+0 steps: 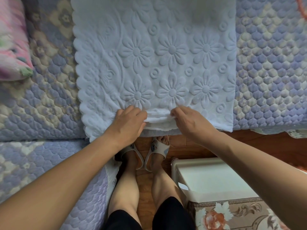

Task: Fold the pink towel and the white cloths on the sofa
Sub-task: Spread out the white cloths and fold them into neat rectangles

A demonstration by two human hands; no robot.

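1. The sofa (269, 67), under a quilted blue cover, carries everything; it serves as the folding surface, which is likely why the cloth is spread flat on its seat.
2. The white cloth (154, 52) lies open across the middle of the sofa seat, its near edge hanging just over the sofa's front edge, within easy reach for a fold.
3. The pink towel (13, 40) rests at the far left of the sofa, well apart from the white cloth and untouched.
4. The left hand (127, 125) and right hand (192, 122) sit side by side at the cloth's near edge by the sofa front, each pinching a bunched ridge of fabric between curled fingers, probably to lift that edge.
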